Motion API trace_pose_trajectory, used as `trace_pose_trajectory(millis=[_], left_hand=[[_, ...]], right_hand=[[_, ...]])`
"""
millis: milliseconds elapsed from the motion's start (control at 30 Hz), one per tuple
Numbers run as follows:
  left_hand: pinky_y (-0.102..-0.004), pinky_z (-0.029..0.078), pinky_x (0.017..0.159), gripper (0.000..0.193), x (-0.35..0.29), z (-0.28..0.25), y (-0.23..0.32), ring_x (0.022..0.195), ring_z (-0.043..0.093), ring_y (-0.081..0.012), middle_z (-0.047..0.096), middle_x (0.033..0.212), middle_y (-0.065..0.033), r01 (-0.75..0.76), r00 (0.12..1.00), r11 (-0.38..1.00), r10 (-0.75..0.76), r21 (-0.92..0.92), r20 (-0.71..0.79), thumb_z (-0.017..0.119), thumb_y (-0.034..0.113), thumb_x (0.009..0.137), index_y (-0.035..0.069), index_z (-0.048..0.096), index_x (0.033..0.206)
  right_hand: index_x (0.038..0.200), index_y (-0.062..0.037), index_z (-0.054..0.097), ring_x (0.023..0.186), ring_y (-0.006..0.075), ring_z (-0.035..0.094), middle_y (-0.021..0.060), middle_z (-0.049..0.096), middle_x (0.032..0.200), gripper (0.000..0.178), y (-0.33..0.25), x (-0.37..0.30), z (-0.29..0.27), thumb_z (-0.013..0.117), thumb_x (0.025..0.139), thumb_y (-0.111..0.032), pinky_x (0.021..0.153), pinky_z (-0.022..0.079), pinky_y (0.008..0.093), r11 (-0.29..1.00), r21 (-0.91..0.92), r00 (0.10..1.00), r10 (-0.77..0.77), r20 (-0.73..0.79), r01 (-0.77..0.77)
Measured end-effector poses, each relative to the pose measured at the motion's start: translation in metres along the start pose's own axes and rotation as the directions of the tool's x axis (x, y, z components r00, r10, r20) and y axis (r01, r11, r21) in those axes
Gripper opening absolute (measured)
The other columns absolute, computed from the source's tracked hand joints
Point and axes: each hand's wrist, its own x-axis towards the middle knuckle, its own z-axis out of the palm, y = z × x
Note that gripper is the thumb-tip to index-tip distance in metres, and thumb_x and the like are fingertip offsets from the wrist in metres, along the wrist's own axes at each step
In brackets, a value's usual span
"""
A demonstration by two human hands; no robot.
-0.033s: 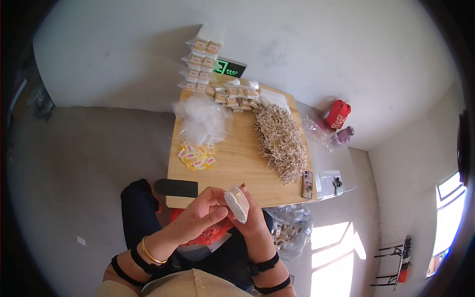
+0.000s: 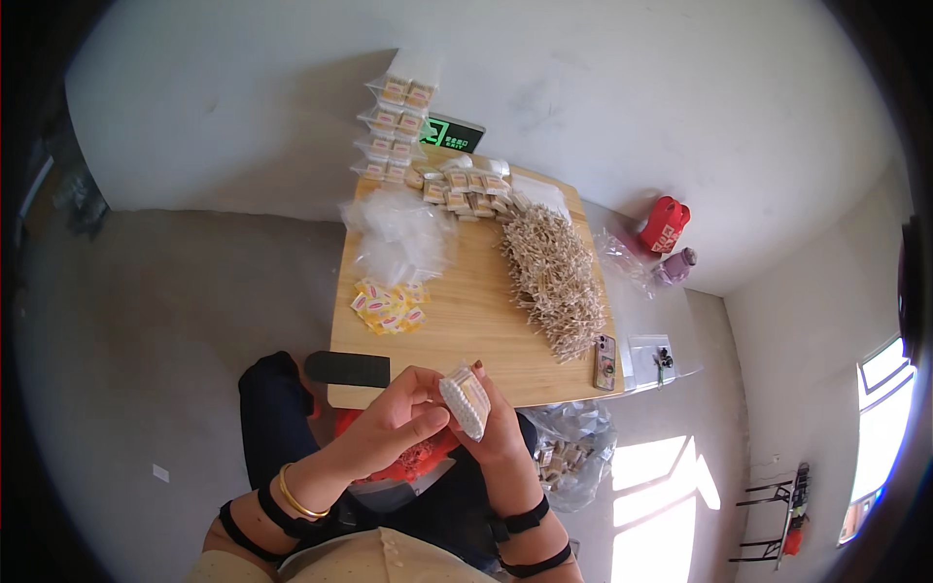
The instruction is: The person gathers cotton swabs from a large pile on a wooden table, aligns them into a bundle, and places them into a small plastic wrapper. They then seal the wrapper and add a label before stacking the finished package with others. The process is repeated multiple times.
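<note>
Just off the table's near edge, a small clear pack of cotton swabs [image 2: 468, 404] is held between my two hands, its white tips facing me. My right hand [image 2: 500, 428] is closed round its right side. The curled fingers of my left hand [image 2: 408, 403] reach its left side, partly hidden behind it, with the thumb near its lower corner. A big heap of loose cotton swabs [image 2: 552, 277] lies on the right of the table. Yellow and white paper cards [image 2: 389, 307] lie scattered at the left, below a pile of clear plastic bags [image 2: 400, 233].
Filled swab packs [image 2: 468, 194] sit at the table's [image 2: 466, 335] far side, beside a tall stack of bagged packs [image 2: 394, 131]. A phone [image 2: 604, 361] rests at the right edge, a dark flat pad [image 2: 347, 369] at the near left. Below the table stands a plastic sack [image 2: 588, 432].
</note>
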Motion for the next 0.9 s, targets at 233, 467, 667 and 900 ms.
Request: trace_pose_trajectory(millis=[233,467,667,900], left_hand=[[-0.0378,0.051,0.101,0.035,0.006,-0.020,-0.019,0.117,0.061,-0.0198,0.062,0.121,-0.0136,0.057,0.984,0.997,-0.047,0.056,-0.171,0.059,0.028,0.106,0.002,0.047,0.126],[-0.0350,0.054,0.096,0.023,-0.013,-0.078,-0.075,0.106,0.067,-0.0215,0.065,0.119,-0.0167,0.300,0.917,0.940,-0.237,0.164,-0.321,0.052,0.023,0.108,0.004,0.049,0.122],[-0.0348,0.053,0.096,0.020,-0.015,-0.102,-0.085,0.103,0.067,-0.0205,0.067,0.114,-0.0133,0.341,0.894,0.925,-0.265,0.165,-0.362,0.057,0.020,0.106,0.006,0.053,0.119],[-0.0336,0.053,0.098,0.021,-0.007,-0.122,-0.105,0.106,0.066,-0.0179,0.066,0.116,-0.0113,0.402,0.851,0.912,-0.342,0.077,-0.398,0.063,0.013,0.102,0.005,0.054,0.119]], right_hand=[[0.108,-0.0022,0.065,0.097,0.0189,0.070,0.0087,0.072,0.108,0.031,-0.003,0.008,-0.010,0.054,0.107,-0.031,0.083,0.058,0.0341,0.940,-0.144,0.920,-0.334,-0.203,0.309],[0.083,-0.0038,0.051,0.064,0.0384,0.059,0.0181,0.059,0.072,0.027,-0.012,0.051,-0.105,0.056,0.103,-0.020,0.063,0.047,0.0463,-0.333,-0.941,0.729,-0.630,0.267,0.057],[0.081,-0.0058,0.052,0.068,0.0399,0.061,0.0177,0.062,0.075,0.022,0.000,0.075,-0.134,0.059,0.099,-0.016,0.065,0.048,0.0483,-0.511,-0.859,0.781,-0.526,0.335,0.025],[0.078,-0.0058,0.052,0.063,0.0396,0.059,0.0169,0.063,0.072,0.023,0.018,0.096,-0.148,0.063,0.096,-0.016,0.062,0.049,0.0488,-0.472,-0.881,0.794,-0.519,0.316,0.042]])
